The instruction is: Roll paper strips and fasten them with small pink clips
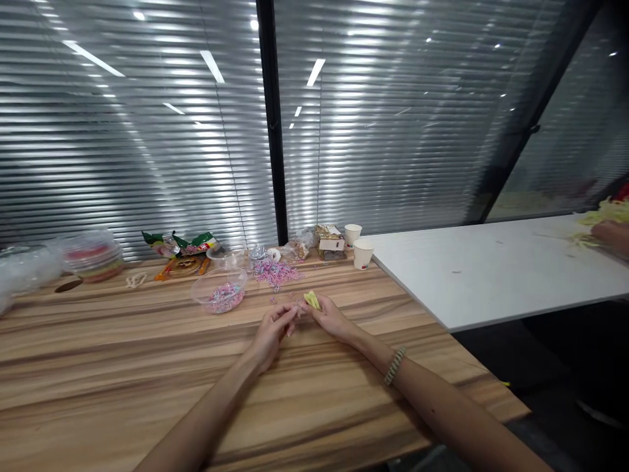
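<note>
in the head view, the left grip (271, 333) has its finger and thumb tips pinched on a tiny pinkish bit (297, 309), just in front of the right grip (335, 320). the right grip is curled closed around a pale yellow thing (312, 301) that pokes out at the top; both are over the wood-look desk (122, 367). a green bracelet (394, 366) is on the right wrist. behind the hands, pink and blue bits lie in a clear bowl (200, 287) and in a loose pile (275, 272). two white paper cups (363, 254) stand near the back. far right, another person's hand (612, 237) is by yellow strands (613, 211).
</note>
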### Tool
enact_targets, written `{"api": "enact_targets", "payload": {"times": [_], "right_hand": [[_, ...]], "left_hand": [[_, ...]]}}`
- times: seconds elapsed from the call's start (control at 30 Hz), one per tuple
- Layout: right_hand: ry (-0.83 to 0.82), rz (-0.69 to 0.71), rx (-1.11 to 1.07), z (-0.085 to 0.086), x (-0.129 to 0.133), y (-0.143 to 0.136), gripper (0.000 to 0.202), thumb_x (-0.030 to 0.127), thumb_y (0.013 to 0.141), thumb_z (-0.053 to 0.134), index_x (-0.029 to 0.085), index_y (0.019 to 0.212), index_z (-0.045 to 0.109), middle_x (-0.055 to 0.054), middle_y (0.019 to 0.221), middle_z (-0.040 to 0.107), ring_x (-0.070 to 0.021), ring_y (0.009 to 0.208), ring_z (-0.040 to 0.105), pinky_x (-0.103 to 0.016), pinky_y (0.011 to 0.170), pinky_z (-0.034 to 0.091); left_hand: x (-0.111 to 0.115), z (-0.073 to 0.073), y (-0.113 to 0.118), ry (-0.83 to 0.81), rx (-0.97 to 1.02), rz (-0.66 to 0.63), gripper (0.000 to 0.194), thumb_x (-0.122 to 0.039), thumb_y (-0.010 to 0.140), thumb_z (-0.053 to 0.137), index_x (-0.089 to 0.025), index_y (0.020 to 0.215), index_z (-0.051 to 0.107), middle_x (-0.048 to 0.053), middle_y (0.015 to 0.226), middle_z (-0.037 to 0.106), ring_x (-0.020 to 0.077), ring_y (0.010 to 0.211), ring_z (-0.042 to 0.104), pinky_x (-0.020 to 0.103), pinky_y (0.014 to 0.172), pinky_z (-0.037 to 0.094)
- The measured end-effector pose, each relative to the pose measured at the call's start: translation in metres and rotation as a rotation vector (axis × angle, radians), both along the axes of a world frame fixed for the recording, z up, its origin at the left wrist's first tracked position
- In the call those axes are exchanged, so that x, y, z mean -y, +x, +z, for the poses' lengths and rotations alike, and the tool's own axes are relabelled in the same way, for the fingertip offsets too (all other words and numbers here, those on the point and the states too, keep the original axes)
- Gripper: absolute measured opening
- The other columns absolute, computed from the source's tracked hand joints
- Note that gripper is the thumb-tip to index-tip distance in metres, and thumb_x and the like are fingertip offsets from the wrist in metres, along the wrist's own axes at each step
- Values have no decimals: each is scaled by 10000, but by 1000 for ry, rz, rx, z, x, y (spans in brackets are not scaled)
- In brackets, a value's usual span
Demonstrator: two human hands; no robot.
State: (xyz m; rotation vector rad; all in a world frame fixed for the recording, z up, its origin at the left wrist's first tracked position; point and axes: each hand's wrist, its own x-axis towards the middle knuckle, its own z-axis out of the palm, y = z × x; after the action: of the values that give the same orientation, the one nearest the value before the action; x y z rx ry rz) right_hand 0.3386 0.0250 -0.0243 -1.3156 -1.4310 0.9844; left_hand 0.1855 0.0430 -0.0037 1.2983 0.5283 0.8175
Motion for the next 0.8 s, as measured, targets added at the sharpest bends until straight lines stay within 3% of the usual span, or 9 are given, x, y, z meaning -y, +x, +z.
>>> {"api": "enact_targets", "payload": {"times": [0.1,0.17,0.4,0.53,0.67,0.8], "right_hand": [[-30,-15,-22,0,1,-1,579,587,586,409,87,873,454,-7,841,514,99,661,348,-2,615,298],[-45,-14,-24,3,3,-3,579,587,580,420,96,885,452,-3,862,513,102,666,351,-4,625,302],[-60,114,-60,15,14,-14,563,564,603,416,92,905,465,-2,857,506,104,691,389,-4,653,313],[-148,177,-135,10,14,-14,601,594,622,361,140,1011,413,30,657,441,128,518,256,-9,511,207],[-306,226,-270,3,11,-13,693,649,631,257,181,1142,277,46,584,385,122,461,193,-26,455,160],[-299,222,-281,3,10,-13,701,647,630,266,143,1116,303,32,623,426,117,474,274,-31,454,219]], "left_hand": [[0,1,0,-25,-88,-63,301,-398,711,543,-104,775,540,-54,474,323,10,385,199,180,398,112],[-1,0,0,-50,-95,-68,317,-401,715,538,-101,818,557,-64,443,282,9,366,169,189,392,91],[-4,-8,-2,-75,-22,35,369,-322,675,570,-93,963,600,-31,529,417,-4,346,238,177,369,109],[-8,-6,-6,-57,-107,142,455,-385,635,616,-102,990,603,-30,523,438,-9,333,225,172,357,80],[-14,-9,-9,17,-206,222,464,-417,630,614,-107,974,623,-32,464,426,7,346,250,160,357,131],[-20,-16,-11,133,-238,267,443,-398,612,631,-126,962,636,33,637,589,36,450,373,153,421,254]]}}
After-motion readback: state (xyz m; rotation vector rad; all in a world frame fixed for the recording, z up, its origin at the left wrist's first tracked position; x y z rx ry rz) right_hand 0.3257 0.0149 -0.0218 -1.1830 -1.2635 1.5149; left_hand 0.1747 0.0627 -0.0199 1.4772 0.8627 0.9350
